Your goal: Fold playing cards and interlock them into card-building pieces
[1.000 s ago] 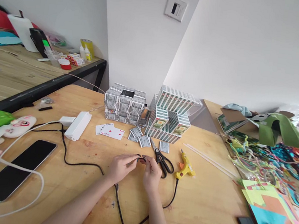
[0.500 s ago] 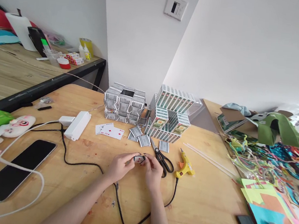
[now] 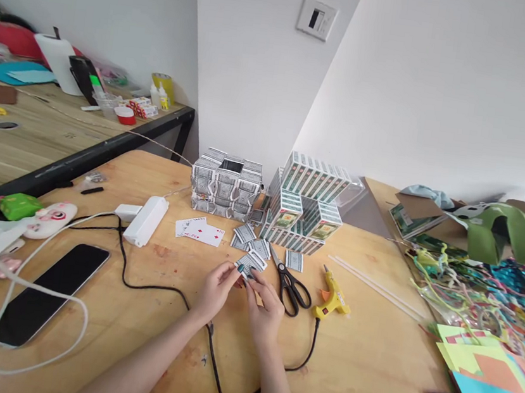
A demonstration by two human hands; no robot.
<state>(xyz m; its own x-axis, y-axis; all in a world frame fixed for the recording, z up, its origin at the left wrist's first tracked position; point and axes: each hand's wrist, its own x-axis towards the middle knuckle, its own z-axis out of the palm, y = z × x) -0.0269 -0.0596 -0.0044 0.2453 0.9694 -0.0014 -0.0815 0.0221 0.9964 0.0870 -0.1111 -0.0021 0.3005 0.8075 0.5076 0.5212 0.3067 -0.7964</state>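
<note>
A playing card (image 3: 250, 262) with its patterned back up is pinched between my left hand (image 3: 218, 288) and my right hand (image 3: 266, 304). Fingers of both hands are closed on its near edge. Just beyond lie several patterned cards (image 3: 241, 235), and one more card (image 3: 294, 260) is to the right. Black-handled scissors (image 3: 290, 287) rest beside my right hand, with a yellow glue gun (image 3: 332, 299) further right. Face-up cards (image 3: 209, 234) lie to the left. Behind stand a structure covered in cards (image 3: 226, 186) and stacked card boxes (image 3: 307, 205).
On the left are a white power strip (image 3: 146, 220), a phone (image 3: 47, 291) and looping cables. Two clear sticks (image 3: 378, 288) lie at right, near colored paper (image 3: 485, 370) and a heap of yarn (image 3: 462, 285). A black cord (image 3: 220, 382) runs under my forearms.
The held card has turned from its curled, face-showing position to show its patterned back, more spread out. The whole view has shifted slightly, moving the scene to the right.
</note>
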